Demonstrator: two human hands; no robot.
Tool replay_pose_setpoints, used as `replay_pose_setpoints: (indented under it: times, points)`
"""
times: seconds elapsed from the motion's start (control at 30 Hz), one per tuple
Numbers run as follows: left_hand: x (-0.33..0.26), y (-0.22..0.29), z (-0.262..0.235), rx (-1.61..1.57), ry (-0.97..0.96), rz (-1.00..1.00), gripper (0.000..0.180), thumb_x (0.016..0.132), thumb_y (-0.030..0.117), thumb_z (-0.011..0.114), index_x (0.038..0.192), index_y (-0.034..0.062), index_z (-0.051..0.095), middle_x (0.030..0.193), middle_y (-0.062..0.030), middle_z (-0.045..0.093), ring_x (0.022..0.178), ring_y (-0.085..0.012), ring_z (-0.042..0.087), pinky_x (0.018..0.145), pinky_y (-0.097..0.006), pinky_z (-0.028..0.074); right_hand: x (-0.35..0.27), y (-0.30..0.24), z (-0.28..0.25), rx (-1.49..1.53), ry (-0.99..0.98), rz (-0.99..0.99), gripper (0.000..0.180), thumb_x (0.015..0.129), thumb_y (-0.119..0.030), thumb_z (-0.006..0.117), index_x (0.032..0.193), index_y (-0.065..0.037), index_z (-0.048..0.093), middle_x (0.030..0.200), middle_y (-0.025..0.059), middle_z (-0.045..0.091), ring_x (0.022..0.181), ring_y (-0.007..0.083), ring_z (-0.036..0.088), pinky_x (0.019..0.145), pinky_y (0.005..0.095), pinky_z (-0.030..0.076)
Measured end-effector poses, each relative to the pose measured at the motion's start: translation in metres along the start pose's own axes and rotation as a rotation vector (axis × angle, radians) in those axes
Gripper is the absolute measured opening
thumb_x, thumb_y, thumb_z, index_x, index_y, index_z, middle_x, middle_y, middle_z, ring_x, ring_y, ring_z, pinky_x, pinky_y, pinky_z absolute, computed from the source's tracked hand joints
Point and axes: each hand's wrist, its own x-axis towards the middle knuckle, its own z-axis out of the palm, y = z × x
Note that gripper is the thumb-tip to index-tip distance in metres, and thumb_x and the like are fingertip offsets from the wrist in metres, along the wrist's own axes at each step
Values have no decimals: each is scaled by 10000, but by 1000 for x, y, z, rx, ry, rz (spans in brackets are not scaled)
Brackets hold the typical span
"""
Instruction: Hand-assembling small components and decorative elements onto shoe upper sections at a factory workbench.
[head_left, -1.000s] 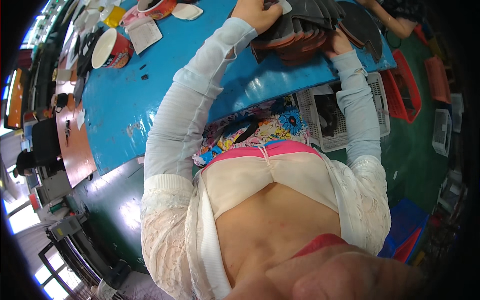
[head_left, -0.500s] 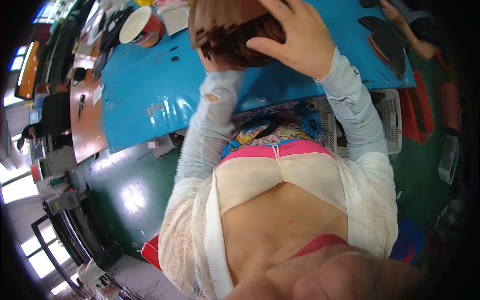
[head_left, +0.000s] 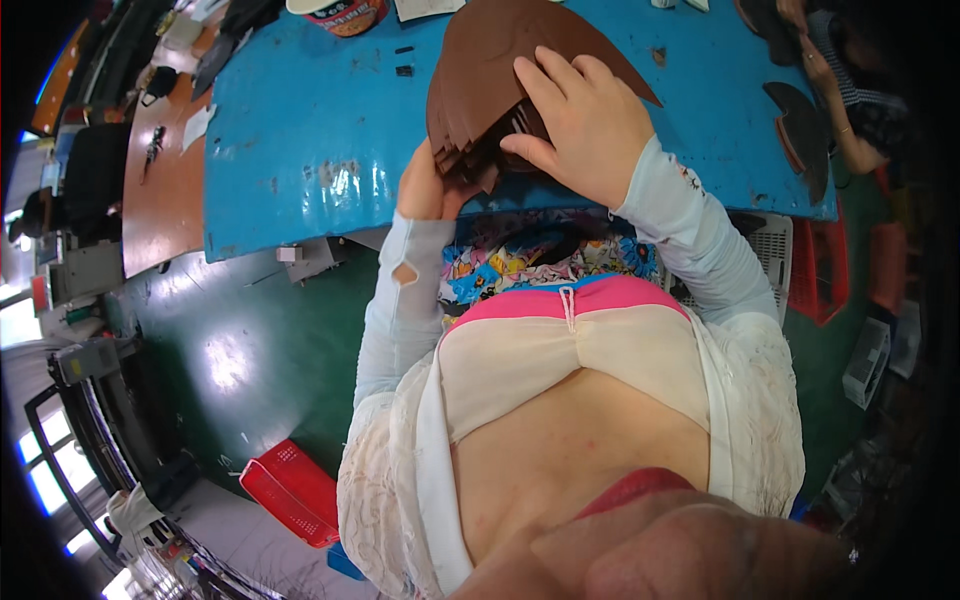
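A stack of brown, curved leather-like sheets [head_left: 490, 60] is held above the near part of the blue table [head_left: 300, 150]. My left hand [head_left: 425, 188] grips the stack's near left corner from below, its fingers partly hidden under the sheets. Over the near right side lies my right hand [head_left: 590, 120], fingers bent on the top sheet and thumb at the layered edge. The sheet edges fan out unevenly between my two hands. Whether the stack touches the table is hard to see.
Dark curved pieces [head_left: 795, 130] lie at the table's right edge, beside another person's arm [head_left: 850, 140]. A paper food tub [head_left: 345, 15] stands far left. White crate [head_left: 770, 250] and red crate [head_left: 820, 270] sit below right; a red basket [head_left: 290, 490] is behind me, left.
The stack and both my hands appear lower in the view, the stack slightly to the right and less blurred. The view itself has shifted. Both hands still hold the stack.
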Motion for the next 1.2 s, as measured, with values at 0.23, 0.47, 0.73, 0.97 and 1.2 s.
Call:
replay_pose_setpoints:
  times: [0.23,0.47,0.73,0.97,1.2]
  points:
    - [-25,19,-21,847,443,772,289,948,164,532,1158,-31,571,1066,-123,649,940,-193,615,812,-327,497,-1,-6,-17,163,-103,-22,411,765,-302,721,1070,-48,617,1100,94,627,950,264,605,786,346,512]
    - [-45,4,31,1166,251,848,312,833,111,700,1102,9,578,849,-37,590,731,-88,527,604,-234,446,-2,-14,-11,164,68,-89,342,715,-304,743,917,-72,591,873,45,573,817,215,601,626,332,519]
    - [-40,7,29,1049,273,642,230,834,113,693,985,-10,570,712,1,541,605,-55,477,531,-209,406,-1,-27,-7,51,10,-94,599,618,-240,776,1156,-85,564,1029,37,570,885,215,565,704,330,490]
    - [-53,19,51,625,19,721,184,879,104,626,1021,-8,588,791,-54,594,710,-98,545,640,-218,437,0,-18,-14,67,170,-177,362,658,-186,727,984,-98,596,835,22,566,807,205,566,634,317,473]
    - [7,58,27,1457,239,1466,453,829,289,677,1171,22,545,1142,-203,559,947,-390,567,817,-419,461,54,30,-92,776,696,135,150,837,-23,570,979,21,590,881,42,633,792,106,586,708,251,476]
